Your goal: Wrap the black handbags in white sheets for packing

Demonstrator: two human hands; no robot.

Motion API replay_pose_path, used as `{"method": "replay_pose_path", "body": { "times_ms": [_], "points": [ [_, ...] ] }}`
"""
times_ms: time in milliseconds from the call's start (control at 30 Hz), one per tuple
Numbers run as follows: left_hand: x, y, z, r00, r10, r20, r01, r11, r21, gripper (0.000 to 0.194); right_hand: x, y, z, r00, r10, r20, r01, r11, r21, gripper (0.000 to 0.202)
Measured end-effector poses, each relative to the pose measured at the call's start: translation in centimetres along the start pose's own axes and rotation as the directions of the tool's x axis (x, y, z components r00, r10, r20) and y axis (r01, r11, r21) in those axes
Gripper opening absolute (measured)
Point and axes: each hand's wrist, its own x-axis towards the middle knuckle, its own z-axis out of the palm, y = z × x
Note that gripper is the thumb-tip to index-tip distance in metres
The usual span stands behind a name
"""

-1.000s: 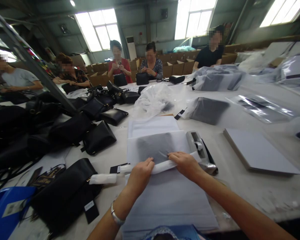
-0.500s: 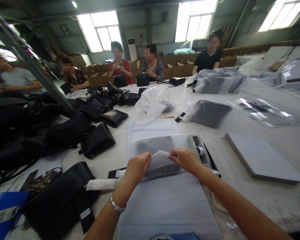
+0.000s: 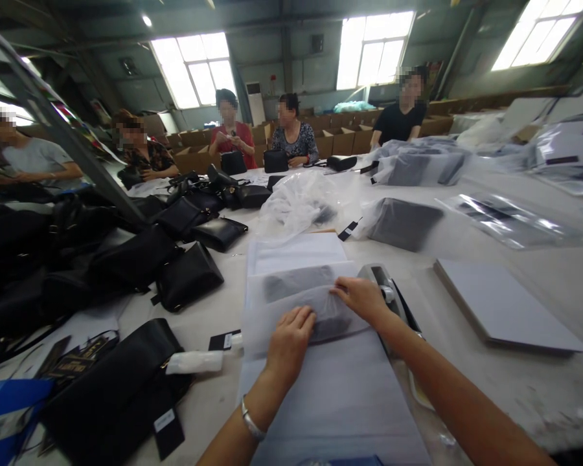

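White sheets: a pile (image 3: 335, 395) lies nearest the person, under the work and running up to it.
Left hand: palm down on the thin paper, fingers together and not gripping (image 3: 290, 336); it seems to press the layer flat.
Right hand: thumb and fingertips appear to pinch the paper's folded edge, at the right of the left hand (image 3: 363, 299).
Thin paper: lies folded over the dark item, part of it under both hands (image 3: 267, 314).
Dark item: shows grey through the paper, just beyond the fingers, on the sheets (image 3: 296, 283).
Smoothing well: best done with a light, flat left palm, stroking from the middle outward, while the right keeps the edge taut and square; a hard tug could tear or crease such thin paper.
Left side: a black bag with a tag (image 3: 111, 388) lies near a blue box (image 3: 10, 411), a white-wrapped strip (image 3: 194, 362) beside the bag.
Right side: a tape holder (image 3: 387, 288) stands just beside the right hand, close enough to snag the paper; grey boards (image 3: 508, 304) are stacked farther right on the surface (image 3: 471, 388).
Beyond: a heap of black bags (image 3: 131, 252), a paper-wrapped bundle (image 3: 405, 223), then co-workers (image 3: 294, 136) before open cartons (image 3: 342, 139).
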Motion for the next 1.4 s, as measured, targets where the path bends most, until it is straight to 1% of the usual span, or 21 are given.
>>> {"method": "replay_pose_path", "body": {
  "times_ms": [67, 133, 233, 300, 367, 433, 533, 667, 733, 767, 800, 867, 933, 1000, 1133, 1200, 1267, 1300, 1333, 1367, 1400],
  "points": [
    [-0.4, 0.2, 0.7, 0.998, -0.04, 0.052, 0.04, 0.999, 0.018, 0.033, -0.3, 1.0, -0.6, 0.998, 0.053, -0.039, -0.053, 0.998, -0.017, 0.021],
    [-0.4, 0.0, 0.9, 0.993, -0.081, 0.088, 0.078, 0.996, 0.041, 0.04, -1.6, 2.4, -1.4, 0.989, 0.086, -0.123, -0.087, 0.996, 0.003, 0.025],
    [-0.2, -0.8, 0.4, 0.978, -0.155, 0.141, 0.151, 0.988, 0.038, 0.047, -5.1, 5.2, -2.3, 0.938, 0.139, -0.317, -0.103, 0.987, 0.126, 0.027],
    [0.0, -1.2, -0.1, 0.971, -0.163, 0.176, 0.165, 0.986, 0.001, 0.049, -8.0, 7.1, -2.4, 0.9, 0.228, -0.371, -0.152, 0.963, 0.224, 0.031],
    [0.1, -1.4, -0.4, 0.969, -0.15, 0.195, 0.16, 0.986, -0.04, 0.048, -10.7, 8.4, -2.1, 0.881, 0.353, -0.316, -0.255, 0.916, 0.311, 0.037],
    [0.2, -1.5, -0.6, 0.968, -0.15, 0.2, 0.165, 0.984, -0.062, 0.048, -12.7, 8.9, -1.5, 0.863, 0.467, -0.192, -0.365, 0.84, 0.402, 0.042],
    [0.3, -1.4, -0.6, 0.967, -0.154, 0.203, 0.169, 0.984, -0.059, 0.049, -13.8, 8.4, -0.6, 0.833, 0.553, -0.011, -0.451, 0.69, 0.566, 0.044],
    [0.1, -1.4, -0.6, 0.968, -0.15, 0.204, 0.163, 0.986, -0.048, 0.05, -13.2, 6.8, 0.0, 0.785, 0.611, 0.101, -0.446, 0.444, 0.777, 0.04],
    [-0.1, -1.4, -0.5, 0.969, -0.147, 0.199, 0.159, 0.986, -0.044, 0.05, -12.9, 6.0, -0.2, 0.759, 0.644, 0.095, -0.396, 0.342, 0.852, 0.038],
    [-0.1, -1.4, -0.5, 0.969, -0.147, 0.196, 0.158, 0.987, -0.042, 0.05, -12.9, 5.6, -0.4, 0.749, 0.659, 0.071, -0.359, 0.314, 0.879, 0.036],
    [-0.1, -1.5, -0.4, 0.97, -0.147, 0.195, 0.158, 0.987, -0.04, 0.05, -13.1, 5.3, -0.8, 0.737, 0.675, 0.035, -0.321, 0.304, 0.897, 0.035],
    [-0.2, -1.5, -0.4, 0.97, -0.145, 0.195, 0.155, 0.987, -0.037, 0.05, -13.9, 4.6, -1.6, 0.719, 0.693, -0.046, -0.264, 0.334, 0.905, 0.032],
    [-0.2, -1.5, -0.3, 0.971, -0.14, 0.192, 0.149, 0.988, -0.036, 0.051, -15.1, 4.1, -2.4, 0.716, 0.694, -0.076, -0.262, 0.368, 0.892, 0.032],
    [-0.2, -1.5, -0.2, 0.973, -0.137, 0.183, 0.146, 0.989, -0.034, 0.052, -16.5, 3.7, -2.7, 0.709, 0.705, -0.011, -0.303, 0.318, 0.898, 0.034],
    [-0.4, -1.7, 0.1, 0.981, -0.119, 0.151, 0.125, 0.992, -0.032, 0.05, -18.4, 3.6, -1.9, 0.658, 0.714, 0.24, -0.402, 0.064, 0.914, 0.044],
    [-0.5, -1.7, 0.2, 0.984, -0.11, 0.143, 0.116, 0.993, -0.027, 0.05, -18.7, 3.8, -1.4, 0.661, 0.688, 0.3, -0.419, 0.007, 0.908, 0.045],
    [-0.5, -1.7, 0.3, 0.984, -0.109, 0.14, 0.113, 0.993, -0.019, 0.05, -18.5, 4.2, -1.1, 0.693, 0.643, 0.325, -0.43, 0.007, 0.903, 0.045],
    [-0.5, -1.7, 0.3, 0.984, -0.111, 0.137, 0.114, 0.993, -0.015, 0.05, -18.2, 4.5, -1.1, 0.711, 0.626, 0.32, -0.441, 0.042, 0.897, 0.045],
    [-0.5, -1.7, 0.3, 0.985, -0.112, 0.133, 0.114, 0.993, -0.01, 0.05, -18.0, 4.9, -1.1, 0.731, 0.616, 0.294, -0.456, 0.119, 0.882, 0.045],
    [-0.5, -1.7, 0.3, 0.986, -0.111, 0.128, 0.113, 0.994, -0.007, 0.049, -17.8, 5.3, -1.2, 0.756, 0.608, 0.24, -0.471, 0.252, 0.845, 0.044],
    [-0.5, -1.7, 0.4, 0.986, -0.108, 0.123, 0.109, 0.994, -0.005, 0.05, -17.7, 5.7, -1.3, 0.786, 0.595, 0.167, -0.478, 0.413, 0.776, 0.041]
  ]
}}
